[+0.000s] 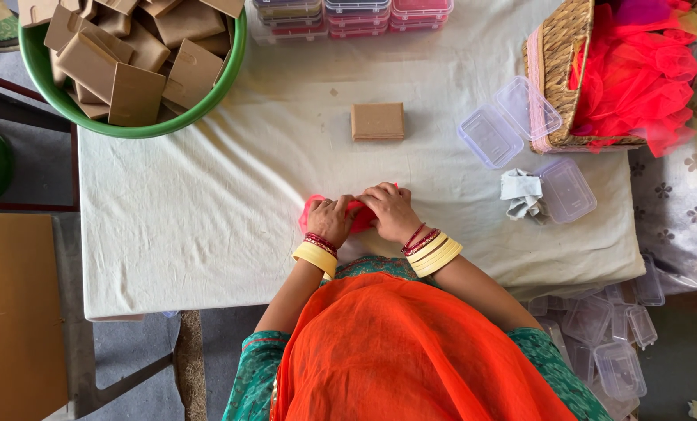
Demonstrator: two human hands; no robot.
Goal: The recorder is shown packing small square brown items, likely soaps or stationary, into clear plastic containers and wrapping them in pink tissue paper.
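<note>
Both of my hands press down on a small piece of red net fabric (312,209) near the front edge of a table covered in cream cloth (208,203). My left hand (330,220) covers its left part. My right hand (390,210) covers its right part. Most of the red fabric is hidden under my fingers. A brown rectangular bar (378,122) lies flat on the cloth a short way beyond my hands. Yellow and red bangles sit on both wrists.
A green tub (44,70) full of brown bars stands at the back left. A wicker basket (557,70) of red net sits at the back right. Clear plastic boxes (512,125), a crumpled grey cloth (521,193), stacked boxes (356,15) and more boxes on the floor (606,343) lie around.
</note>
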